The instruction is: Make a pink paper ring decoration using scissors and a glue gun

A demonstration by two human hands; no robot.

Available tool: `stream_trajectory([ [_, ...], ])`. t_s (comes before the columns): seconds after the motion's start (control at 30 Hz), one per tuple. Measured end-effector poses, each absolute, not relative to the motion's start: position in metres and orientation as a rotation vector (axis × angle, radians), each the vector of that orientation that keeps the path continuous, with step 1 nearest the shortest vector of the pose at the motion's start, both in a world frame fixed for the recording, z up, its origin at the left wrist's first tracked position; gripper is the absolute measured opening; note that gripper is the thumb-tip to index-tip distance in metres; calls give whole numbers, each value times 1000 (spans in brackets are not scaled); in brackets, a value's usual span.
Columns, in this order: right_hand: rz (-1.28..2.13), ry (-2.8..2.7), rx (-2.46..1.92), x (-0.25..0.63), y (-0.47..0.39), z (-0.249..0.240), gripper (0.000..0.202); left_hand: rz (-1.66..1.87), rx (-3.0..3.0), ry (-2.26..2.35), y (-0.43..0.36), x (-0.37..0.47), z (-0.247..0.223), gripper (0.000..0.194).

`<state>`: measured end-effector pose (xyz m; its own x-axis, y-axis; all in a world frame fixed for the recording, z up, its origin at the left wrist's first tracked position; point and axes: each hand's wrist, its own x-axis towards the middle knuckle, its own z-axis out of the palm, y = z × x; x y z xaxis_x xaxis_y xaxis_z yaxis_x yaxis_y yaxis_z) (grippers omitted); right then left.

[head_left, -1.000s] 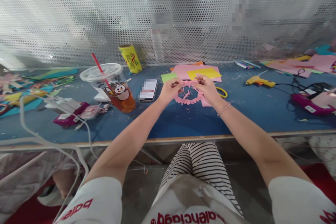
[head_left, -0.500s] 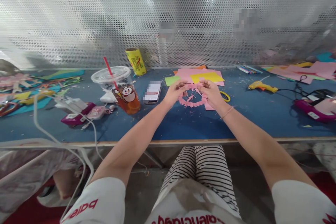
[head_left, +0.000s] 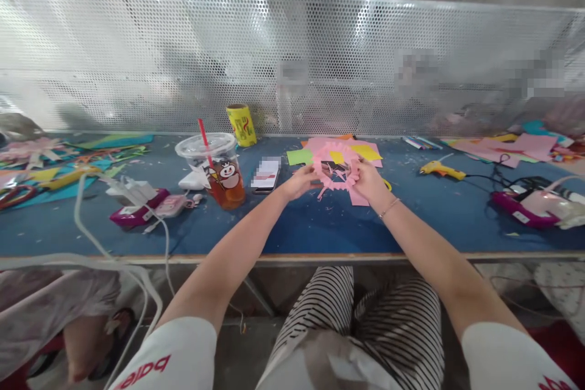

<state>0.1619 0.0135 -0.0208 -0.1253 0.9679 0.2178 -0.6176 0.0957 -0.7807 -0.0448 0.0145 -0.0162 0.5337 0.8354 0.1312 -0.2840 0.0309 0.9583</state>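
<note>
A pink paper ring [head_left: 351, 178] with a ruffled, pleated edge is raised on its side above the table, and its open middle faces me. My left hand [head_left: 301, 183] has its fingertips closed on the ring's left edge. On the opposite edge, my right hand [head_left: 369, 183] grips it, with some fingers hidden behind the paper. Through the hole I see thin pink paper scraps. Sheets of pink and yellow paper [head_left: 367, 152] lie just behind the ring, beside a green piece [head_left: 298, 157]. A yellow scissor handle [head_left: 388, 185] shows partly behind my right hand.
Left of my hands are a phone [head_left: 266, 174], a drink cup [head_left: 225, 180] with a red straw, a yellow cardboard tube [head_left: 241, 125] and a purple power strip [head_left: 137, 208] with white cables. A yellow glue gun [head_left: 442, 169] lies right. A perforated metal screen [head_left: 256, 61] stands behind.
The pink ring has tilted up from nearly flat to facing me. My hands have shifted from its far edge to its sides. My view has tilted upward.
</note>
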Motion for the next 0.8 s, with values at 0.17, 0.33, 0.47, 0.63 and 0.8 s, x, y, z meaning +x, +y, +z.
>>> stream_trajectory([
  [0.17, 1437, -902, -550, 159, 14, -20, 33, 1048, 1360, 763, 13, -35, -20, 36],
  [0.33, 1418, -858, -536, 156, 11, -16, 30, 1083, 1339, 891, 16, -40, -15, 32],
  [0.47, 1432, -874, -566, 156, 7, -12, 32, 1159, 1327, 907, 17, -43, -14, 40],
  [0.63, 1419, -922, -629, 158, 8, -14, 35, 1323, 1329, 859, 22, -45, -15, 40],
  [0.8, 1436, -945, -617, 159, 10, -16, 34, 1362, 1308, 893, 26, -46, -17, 38],
])
